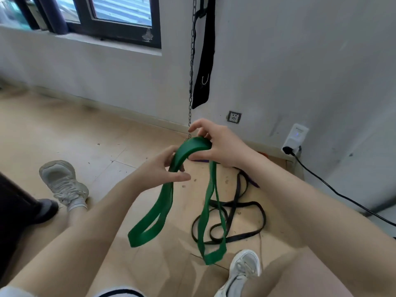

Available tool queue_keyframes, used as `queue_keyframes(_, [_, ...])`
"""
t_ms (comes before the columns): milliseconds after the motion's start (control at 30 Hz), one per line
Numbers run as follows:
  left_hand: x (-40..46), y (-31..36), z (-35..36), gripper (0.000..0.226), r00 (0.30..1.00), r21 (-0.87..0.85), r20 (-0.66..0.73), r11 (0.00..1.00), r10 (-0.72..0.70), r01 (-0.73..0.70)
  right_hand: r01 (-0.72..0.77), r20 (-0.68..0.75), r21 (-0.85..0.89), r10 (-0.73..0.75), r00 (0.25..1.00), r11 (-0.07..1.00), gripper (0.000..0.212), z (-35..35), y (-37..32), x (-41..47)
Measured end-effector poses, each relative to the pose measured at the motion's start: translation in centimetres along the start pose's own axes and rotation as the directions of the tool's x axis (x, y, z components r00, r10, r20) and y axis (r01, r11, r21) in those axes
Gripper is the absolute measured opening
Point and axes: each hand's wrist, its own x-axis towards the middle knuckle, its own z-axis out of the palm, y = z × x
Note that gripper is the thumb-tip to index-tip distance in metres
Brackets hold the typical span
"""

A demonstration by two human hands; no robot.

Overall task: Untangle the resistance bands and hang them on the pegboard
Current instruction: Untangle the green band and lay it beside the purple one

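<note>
A wide green resistance band (166, 207) is held up between both hands, folded over at the top, with two loops hanging toward the floor. My left hand (164, 168) pinches the band on its left side. My right hand (216, 143) grips the folded top from the right, fingers curled round it. A thin black band (246, 219) lies tangled on the wooden floor below, and a purple band (254, 183) shows partly beyond it near the wall. No pegboard is in view.
A metal chain (191, 67) and a black strap (204, 61) hang on the white wall ahead. A wall socket (234, 117), a plugged adapter (294, 139) and its black cable (342, 196) are at right. My shoes (64, 183) (244, 269) stand on the floor.
</note>
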Motion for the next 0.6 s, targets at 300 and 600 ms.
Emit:
queue_keyframes(300, [0.0, 3.0, 1.6, 0.054, 0.979, 0.388, -0.006, 0.902, 0.206, -0.188, -0.288, 0.279, 0.405, 0.183, 0.943, 0.868, 0.041, 2.8, 3.3, -2.9])
queue_keyframes(600, [-0.5, 1.3, 4.8, 0.035, 0.980, 0.205, 0.046, 0.959, 0.193, -0.198, -0.428, 0.441, 0.503, 0.203, 0.874, 0.751, 0.082, 3.8, 8.1, -6.8])
